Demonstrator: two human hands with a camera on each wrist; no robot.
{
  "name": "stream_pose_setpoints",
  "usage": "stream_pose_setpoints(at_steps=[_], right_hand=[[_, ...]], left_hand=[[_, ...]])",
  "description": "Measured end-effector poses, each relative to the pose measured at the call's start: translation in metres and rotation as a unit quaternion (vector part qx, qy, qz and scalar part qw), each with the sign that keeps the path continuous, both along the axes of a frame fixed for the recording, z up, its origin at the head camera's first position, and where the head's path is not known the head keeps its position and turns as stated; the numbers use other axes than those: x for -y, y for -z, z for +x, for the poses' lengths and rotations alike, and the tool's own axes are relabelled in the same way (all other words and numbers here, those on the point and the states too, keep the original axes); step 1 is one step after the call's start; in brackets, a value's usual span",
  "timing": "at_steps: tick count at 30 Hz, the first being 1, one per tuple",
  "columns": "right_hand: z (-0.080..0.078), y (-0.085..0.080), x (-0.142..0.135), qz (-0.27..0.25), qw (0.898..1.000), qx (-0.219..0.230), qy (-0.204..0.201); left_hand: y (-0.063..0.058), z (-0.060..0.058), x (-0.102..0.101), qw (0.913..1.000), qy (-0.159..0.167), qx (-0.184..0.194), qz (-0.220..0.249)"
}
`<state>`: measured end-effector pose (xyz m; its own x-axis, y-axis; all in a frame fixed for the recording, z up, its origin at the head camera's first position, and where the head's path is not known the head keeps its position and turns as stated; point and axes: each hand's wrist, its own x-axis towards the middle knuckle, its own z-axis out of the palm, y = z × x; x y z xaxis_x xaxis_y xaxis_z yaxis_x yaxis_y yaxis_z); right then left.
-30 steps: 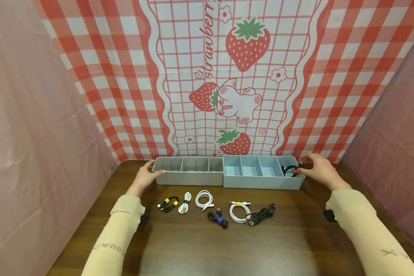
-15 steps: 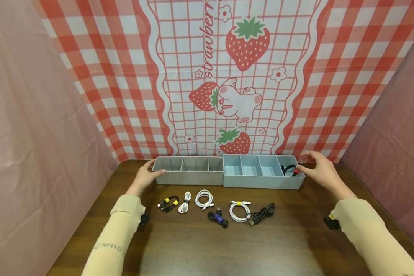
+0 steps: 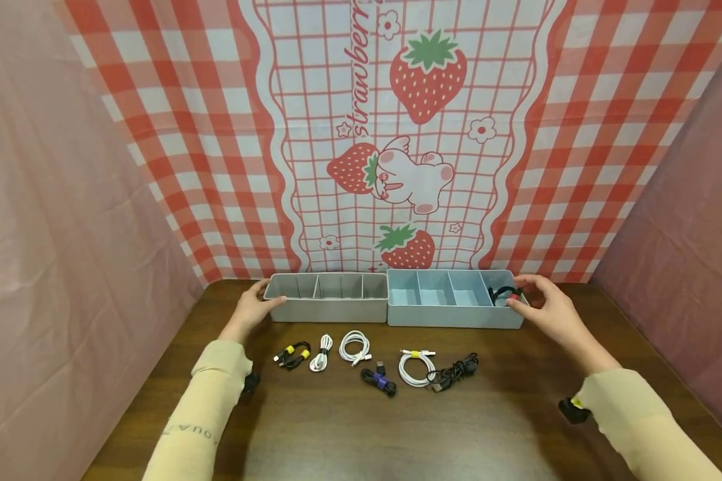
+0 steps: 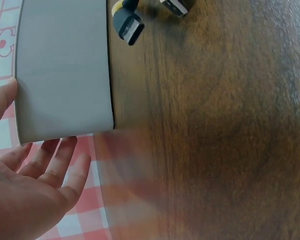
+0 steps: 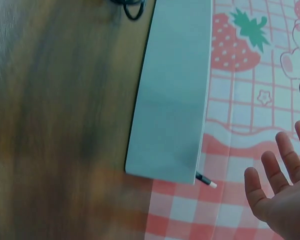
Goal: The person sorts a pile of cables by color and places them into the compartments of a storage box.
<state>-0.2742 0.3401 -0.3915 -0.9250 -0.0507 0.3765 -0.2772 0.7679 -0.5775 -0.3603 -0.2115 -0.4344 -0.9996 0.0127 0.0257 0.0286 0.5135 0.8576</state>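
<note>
My left hand (image 3: 252,310) grips the left end of a grey divided box (image 3: 330,311). Its thumb lies on the front rim and the fingers sit against the end wall, as the left wrist view shows. Butted against the grey box is a light blue divided box (image 3: 451,317). A black cable with a red tie (image 3: 505,292) lies in its rightmost compartment, and a cable tip (image 5: 206,180) pokes past the rim in the right wrist view. My right hand (image 3: 550,312) is at the blue box's right end, fingers spread, holding nothing.
In front of the boxes lie a black cable with yellow ties (image 3: 292,355), white cables (image 3: 321,354) (image 3: 354,349), a purple-tied black cable (image 3: 379,380), a yellow-tied white cable (image 3: 417,369) and a black cable bundle (image 3: 455,373). A checked strawberry cloth (image 3: 216,167) hangs behind.
My right forearm has lowered and the right hand's fingers have spread beside the blue box's end. The left hand keeps its place on the grey box. The loose cables have not moved.
</note>
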Motion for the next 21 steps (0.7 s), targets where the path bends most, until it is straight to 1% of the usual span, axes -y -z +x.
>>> stream_pose_setpoints(at_steps=[5,13,16,21], right_hand=[[0.008,0.005,0.007,-0.016,1.000,-0.001,-0.006],[0.018,0.021,0.016,-0.024,1.000,-0.009,0.008],[0.021,0.027,0.019,-0.031,1.000,-0.005,0.002],[0.026,0.037,0.025,-0.037,0.999,0.007,-0.010]], left_hand=[[0.000,0.001,0.000,1.0000,-0.001,0.001,0.003],[0.004,-0.001,0.000,0.9997,-0.009,0.009,0.020],[0.006,-0.002,-0.001,0.9992,-0.015,0.009,0.035],[0.009,-0.004,-0.002,0.9985,-0.021,-0.002,0.051]])
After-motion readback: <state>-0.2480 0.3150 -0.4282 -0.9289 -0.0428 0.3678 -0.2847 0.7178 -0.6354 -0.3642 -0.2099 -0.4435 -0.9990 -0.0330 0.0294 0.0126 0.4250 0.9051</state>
